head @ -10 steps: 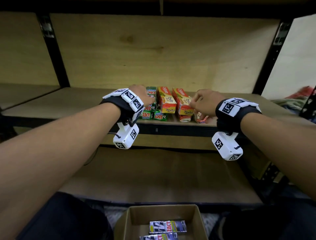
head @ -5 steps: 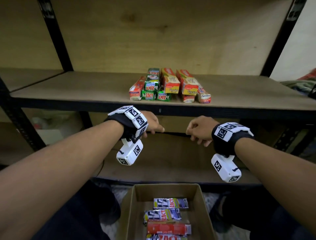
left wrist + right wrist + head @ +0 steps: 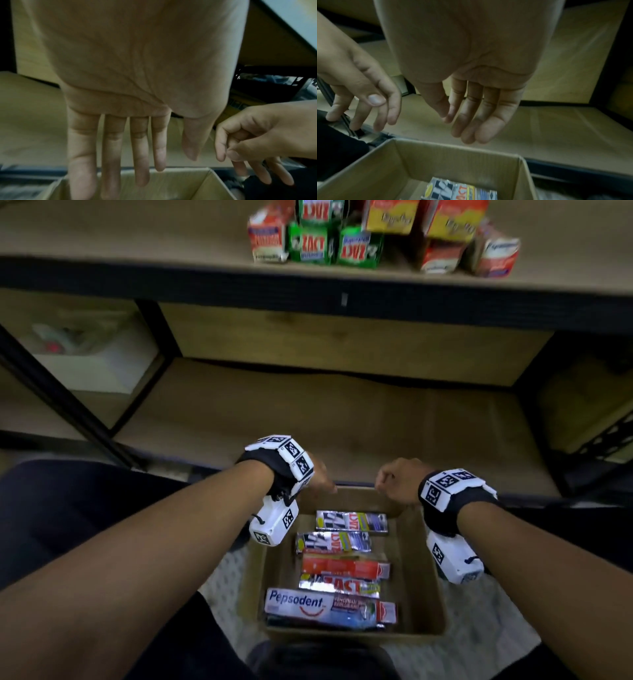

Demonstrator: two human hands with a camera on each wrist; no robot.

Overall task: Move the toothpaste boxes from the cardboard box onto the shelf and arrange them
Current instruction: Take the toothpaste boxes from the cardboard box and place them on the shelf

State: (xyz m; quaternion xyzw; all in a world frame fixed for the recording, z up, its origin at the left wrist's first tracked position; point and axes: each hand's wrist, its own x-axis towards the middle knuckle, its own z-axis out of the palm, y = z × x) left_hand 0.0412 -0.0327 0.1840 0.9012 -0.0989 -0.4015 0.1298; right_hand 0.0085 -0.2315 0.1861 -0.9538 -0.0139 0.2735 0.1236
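Five toothpaste boxes are seen lying flat in the open cardboard box [image 3: 424,583] on the floor. On the nearest, a white and blue one [image 3: 329,607], the name "Pepsodent" can be read. Behind it a silver box [image 3: 339,586] is marked "ZACT" in red, upside down. Next lies an orange-red box [image 3: 344,567] whose writing is too small to be read. Two more silver boxes [image 3: 334,542] [image 3: 351,521], with black, red and yellow panels, are placed farthest back; only broken letters can be made out on them.

On the upper shelf [image 3: 137,241] more boxes are stacked end-on near the front edge. "ZACT" is read upside down on three green ends [image 3: 310,242] [image 3: 358,248] [image 3: 317,208]. Two yellow ends [image 3: 392,215] [image 3: 452,220] are set on top, with script that cannot be read. Three red and white ends [image 3: 267,239] [image 3: 436,256] [image 3: 493,256] are counted in the lower row, their print too blurred.

The left hand [image 3: 317,477] is held over the far left corner of the cardboard box, empty, its fingers [image 3: 109,155] stretched straight down. The right hand [image 3: 399,479] is held over the far right corner, also empty; its fingers [image 3: 489,121] hang loosely bent, the thumb close to the index finger.

Black wrist straps with white square-coded tags are worn on both arms.
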